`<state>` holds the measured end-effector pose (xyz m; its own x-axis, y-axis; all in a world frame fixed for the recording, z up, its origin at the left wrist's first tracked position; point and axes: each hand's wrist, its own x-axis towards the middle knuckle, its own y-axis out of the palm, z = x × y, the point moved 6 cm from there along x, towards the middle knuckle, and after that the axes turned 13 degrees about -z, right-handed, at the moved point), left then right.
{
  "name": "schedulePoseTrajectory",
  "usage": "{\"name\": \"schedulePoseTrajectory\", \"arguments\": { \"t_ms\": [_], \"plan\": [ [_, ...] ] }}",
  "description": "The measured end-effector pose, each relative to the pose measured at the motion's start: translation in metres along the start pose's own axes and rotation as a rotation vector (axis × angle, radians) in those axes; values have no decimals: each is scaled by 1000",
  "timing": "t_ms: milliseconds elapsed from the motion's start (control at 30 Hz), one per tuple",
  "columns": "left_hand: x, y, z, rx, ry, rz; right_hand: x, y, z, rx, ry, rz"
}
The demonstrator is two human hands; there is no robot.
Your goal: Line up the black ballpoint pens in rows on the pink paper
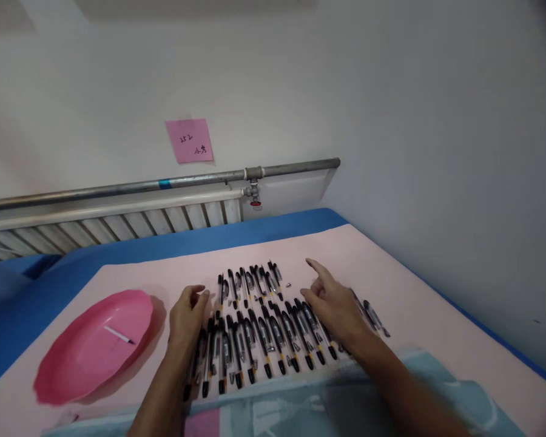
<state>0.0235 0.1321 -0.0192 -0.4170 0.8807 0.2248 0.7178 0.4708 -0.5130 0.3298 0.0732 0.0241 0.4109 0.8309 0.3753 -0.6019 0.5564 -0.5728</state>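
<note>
Head, right hand [339,305] overlapping pens [255,321], bowl [84,355], radiator [131,224]

Basin [79,355] left of the pens [277,332]

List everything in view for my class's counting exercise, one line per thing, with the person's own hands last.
Walls: two, pale, behind and right
Radiator: one, whitish, along back wall
Pipe: one, grey, blue-banded, above radiator
Valve: one, grey, red-handled, under pipe
Note: one, pink, on back wall
Cover: one, blue, beneath sheet
Sheet: one, pale pink, over cover
Bowl: one, pink, left
Stick: one, white, dark-tipped, in bowl
Pen parts: many, black and clear, mostly two rows on sheet
Silvery bits: several, among pen parts
Patterned cloth: one, light blue, bottom edge
Left hand: one, bare, left of far pen parts
Right hand: one, bare, over near pen parts
</note>
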Motion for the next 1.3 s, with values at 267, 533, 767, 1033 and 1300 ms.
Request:
{"name": "schedulePoseTrajectory", "arguments": {
  "t_ms": [267,533,767,1033,1300],
  "plan": [
    [2,31,-6,378,173,159,-6,8,6,-77,-76,68],
    [7,27,-4,379,109,71,-8,15,7,-85,-102,113],
    [-22,25,-47,-256,104,18,-13,16,14,194,61,112],
    [-107,56,-103,-289,599,342,-32,43,16,675,335,188],
    [-22,38,-33,426,302,169,-27,41,5,882,515,77]
  ]
}}
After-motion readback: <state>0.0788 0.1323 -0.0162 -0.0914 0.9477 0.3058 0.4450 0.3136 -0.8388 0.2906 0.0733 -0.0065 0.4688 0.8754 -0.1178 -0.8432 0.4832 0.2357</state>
